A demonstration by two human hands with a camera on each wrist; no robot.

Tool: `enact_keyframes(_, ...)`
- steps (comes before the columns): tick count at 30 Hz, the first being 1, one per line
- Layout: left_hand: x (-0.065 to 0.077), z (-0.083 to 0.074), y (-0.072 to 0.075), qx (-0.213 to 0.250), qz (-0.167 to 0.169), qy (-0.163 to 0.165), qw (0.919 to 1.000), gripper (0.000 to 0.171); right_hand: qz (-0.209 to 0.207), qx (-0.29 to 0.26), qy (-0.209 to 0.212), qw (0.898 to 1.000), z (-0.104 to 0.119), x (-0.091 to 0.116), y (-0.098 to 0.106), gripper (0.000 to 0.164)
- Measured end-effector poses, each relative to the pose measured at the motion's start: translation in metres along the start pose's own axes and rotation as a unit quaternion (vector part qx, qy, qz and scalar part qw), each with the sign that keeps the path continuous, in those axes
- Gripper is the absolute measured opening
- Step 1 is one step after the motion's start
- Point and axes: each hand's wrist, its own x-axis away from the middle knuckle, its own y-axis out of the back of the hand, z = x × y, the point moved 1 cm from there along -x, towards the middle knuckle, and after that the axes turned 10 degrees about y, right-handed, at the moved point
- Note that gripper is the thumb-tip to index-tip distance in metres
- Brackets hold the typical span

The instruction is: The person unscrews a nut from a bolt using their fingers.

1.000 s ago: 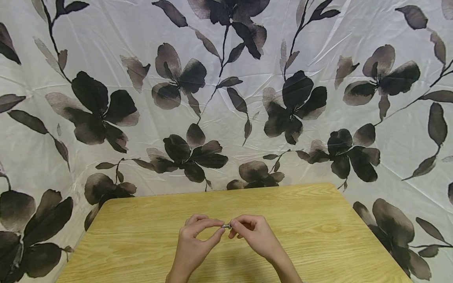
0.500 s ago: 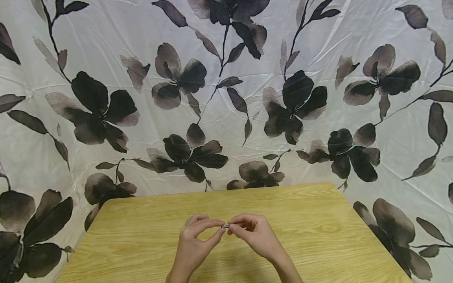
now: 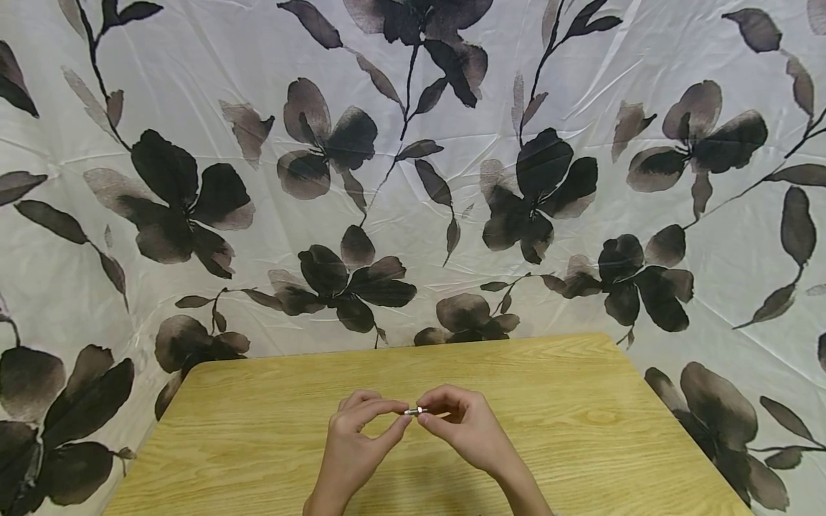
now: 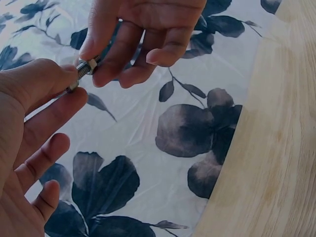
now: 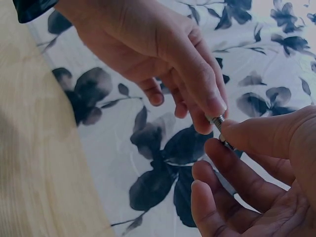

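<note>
A small silver bolt (image 4: 83, 70) is held roughly level above the table, between my two hands. My left hand (image 3: 355, 436) pinches its head end between thumb and index finger. A hex nut (image 4: 92, 64) sits on the threaded shank, with a short stretch of thread showing between it and the left fingertips. My right hand (image 3: 470, 431) has thumb and index finger on either side of the nut, and part of the nut shows between them. In the right wrist view the right thumb covers some of the bolt. The other fingers of both hands are loosely bent.
Below the hands is a light wood-grain table (image 3: 271, 401) with rounded far corners. Behind it and at its sides hangs a white cloth (image 3: 452, 301) printed with dark flowers. A dark cuff (image 5: 33, 9) shows at the left wrist.
My right thumb and index finger first closed over the nut and hid it, then spread a little, so nut and bolt end show again. The left hand has kept its place.
</note>
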Motion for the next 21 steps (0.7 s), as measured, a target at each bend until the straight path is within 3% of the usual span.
enact_keyframes(13,0.0013,-0.0011,0.0008,-0.005,0.006,0.041,0.9991,0.028,-0.005,-0.007,0.04,0.999,-0.0003,0.0003,0.0,0.017)
enact_keyframes(21,0.0013,-0.0027,0.0014,-0.007,-0.007,0.028,0.9995,0.029,-0.017,-0.013,0.047,0.999,0.0007,0.001,0.0009,0.029)
